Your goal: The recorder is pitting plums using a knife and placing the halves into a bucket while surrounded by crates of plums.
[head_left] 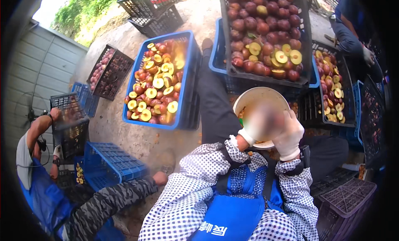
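Observation:
Both my hands, in white gloves, meet over a pale round bucket [260, 92] between my legs. My left hand [254, 124] is smeared by motion, so its fingers cannot be made out. Against it is a blurred dark-red round shape that looks like a plum [272, 121]. My right hand [287, 135] curls closed around the right side of that plum. A small bit of green [241, 121] shows beside my left hand; its kind is unclear. Yellowish scraps line the bucket's inside, partly hidden by my hands.
Ahead stands a dark crate [306, 45] of whole and cut plums on a blue crate [217, 54]. Left of my leg is a blue crate [192, 54] of cut plums; another crate [349, 116] stands right. A co-worker [45, 191] sits at left by an overturned blue crate [114, 162]; another person [351, 37] is far right.

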`<state>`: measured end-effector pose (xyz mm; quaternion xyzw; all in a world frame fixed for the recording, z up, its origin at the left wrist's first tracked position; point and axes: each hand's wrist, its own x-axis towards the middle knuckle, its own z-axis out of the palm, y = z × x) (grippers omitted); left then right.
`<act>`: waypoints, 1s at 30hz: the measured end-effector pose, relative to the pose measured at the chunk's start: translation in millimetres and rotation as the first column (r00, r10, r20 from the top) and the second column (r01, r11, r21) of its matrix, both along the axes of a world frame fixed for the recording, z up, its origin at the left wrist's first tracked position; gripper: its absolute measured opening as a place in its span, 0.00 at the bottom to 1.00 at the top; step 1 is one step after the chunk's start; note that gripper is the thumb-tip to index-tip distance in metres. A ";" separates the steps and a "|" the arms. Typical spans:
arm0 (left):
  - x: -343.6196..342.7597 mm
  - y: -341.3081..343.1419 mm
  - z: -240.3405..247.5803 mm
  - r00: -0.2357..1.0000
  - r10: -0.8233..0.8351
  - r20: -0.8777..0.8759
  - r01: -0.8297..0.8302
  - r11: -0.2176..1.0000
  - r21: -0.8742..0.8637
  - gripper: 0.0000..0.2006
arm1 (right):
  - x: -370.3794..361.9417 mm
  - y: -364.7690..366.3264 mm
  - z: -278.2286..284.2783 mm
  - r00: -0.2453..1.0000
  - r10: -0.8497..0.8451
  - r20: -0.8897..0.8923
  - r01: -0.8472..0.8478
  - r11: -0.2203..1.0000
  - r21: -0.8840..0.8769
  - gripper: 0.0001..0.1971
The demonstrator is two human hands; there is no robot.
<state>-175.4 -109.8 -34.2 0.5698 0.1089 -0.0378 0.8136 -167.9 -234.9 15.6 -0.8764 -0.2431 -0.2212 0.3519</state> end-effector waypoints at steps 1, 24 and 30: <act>-4.7 5.9 13.1 0.991 -0.101 -0.091 0.103 0.995 0.012 0.20 | 0.6 -2.3 -7.2 1.000 0.011 0.015 -0.011 1.000 -0.015 0.08; -39.4 38.7 30.5 0.987 -0.092 -0.133 -0.005 0.806 -0.591 0.30 | -33.6 -8.1 4.5 0.787 0.387 -0.481 -0.080 0.837 0.541 0.12; -39.9 25.6 40.4 0.954 0.035 -0.298 -0.180 0.862 -0.474 0.30 | -40.7 13.1 -9.2 0.921 0.160 -0.356 -0.046 0.950 0.309 0.12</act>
